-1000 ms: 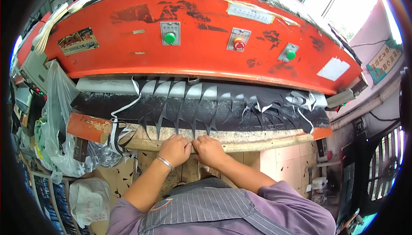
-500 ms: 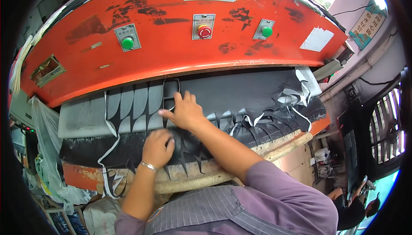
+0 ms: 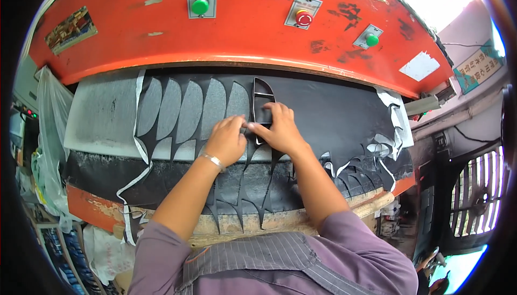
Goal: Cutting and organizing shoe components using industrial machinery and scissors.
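Note:
On a black sheet (image 3: pixel 334 112) stands a leaf-shaped metal cutting die (image 3: pixel 255 103) with thin walls and crossbars. My right hand (image 3: pixel 284 133) is closed around its near part, fingers at the right wall and thumb toward the left. Close beside it, my left hand (image 3: pixel 225 143) has its fingers bent together at the die's lower left; whatever is between them is hidden. Left of the die runs a row of several leaf-shaped cut-outs (image 3: pixel 192 109), showing the grey bed beneath. Pointed black strips of the sheet (image 3: pixel 240 198) hang toward me over the front edge.
The red press beam (image 3: pixel 226 42) spans the far side, bearing two green buttons (image 3: pixel 200 7) and a red stop button (image 3: pixel 304 18). A pale bare bed (image 3: pixel 102 114) shows at left. White-backed scraps (image 3: pixel 382 147) lie at right. A wooden rail (image 3: pixel 371 203) borders the front.
My view has tilted, so the beam sits higher. The cutting die has moved right along the sheet, past another cut-out, with my right hand. My left hand has come up beside it.

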Action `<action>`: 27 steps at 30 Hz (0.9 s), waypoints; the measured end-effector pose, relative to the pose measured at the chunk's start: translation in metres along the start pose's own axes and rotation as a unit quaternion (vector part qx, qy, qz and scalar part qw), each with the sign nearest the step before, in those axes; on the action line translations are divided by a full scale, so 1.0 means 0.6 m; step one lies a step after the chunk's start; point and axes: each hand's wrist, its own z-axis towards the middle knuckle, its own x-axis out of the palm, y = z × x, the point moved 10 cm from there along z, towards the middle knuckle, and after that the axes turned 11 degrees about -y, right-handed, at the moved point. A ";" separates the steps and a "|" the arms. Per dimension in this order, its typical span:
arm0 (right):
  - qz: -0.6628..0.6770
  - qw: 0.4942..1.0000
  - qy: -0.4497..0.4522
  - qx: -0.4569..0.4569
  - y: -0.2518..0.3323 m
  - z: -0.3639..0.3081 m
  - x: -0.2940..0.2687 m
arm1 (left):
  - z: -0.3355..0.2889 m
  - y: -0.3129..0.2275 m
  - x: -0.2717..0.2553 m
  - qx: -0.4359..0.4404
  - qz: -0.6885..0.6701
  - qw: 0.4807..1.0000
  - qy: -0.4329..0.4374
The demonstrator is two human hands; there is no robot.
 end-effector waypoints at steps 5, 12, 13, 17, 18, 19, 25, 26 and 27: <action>-0.054 0.992 0.049 -0.102 -0.017 -0.043 0.005 | -0.005 -0.007 0.033 0.049 0.045 0.998 0.004; -0.009 0.986 -0.026 -0.167 -0.014 -0.037 0.000 | 0.009 0.006 0.031 0.018 0.016 1.000 0.019; -0.019 0.988 0.008 -0.150 -0.018 -0.030 0.006 | 0.014 0.005 0.031 0.007 0.013 1.000 0.027; 0.053 0.994 0.054 -0.079 -0.018 0.018 -0.036 | 0.051 0.012 -0.006 -0.103 -0.045 0.993 0.029; 0.218 0.975 -0.020 -0.046 -0.019 0.045 -0.094 | 0.054 0.033 -0.017 -0.221 -0.092 0.970 0.039; 0.203 0.972 -0.119 -0.015 -0.038 0.069 -0.155 | 0.096 -0.001 -0.074 -0.117 -0.074 0.988 -0.063; 0.100 0.842 -0.531 0.011 -0.120 0.190 -0.443 | 0.196 -0.139 -0.313 0.152 0.097 0.900 -0.397; 0.101 0.844 -0.527 0.012 -0.125 0.213 -0.445 | 0.217 -0.145 -0.323 0.143 0.141 0.902 -0.383; -0.006 0.870 -0.490 0.058 -0.132 0.239 -0.438 | 0.227 -0.155 -0.332 0.157 0.142 0.898 -0.385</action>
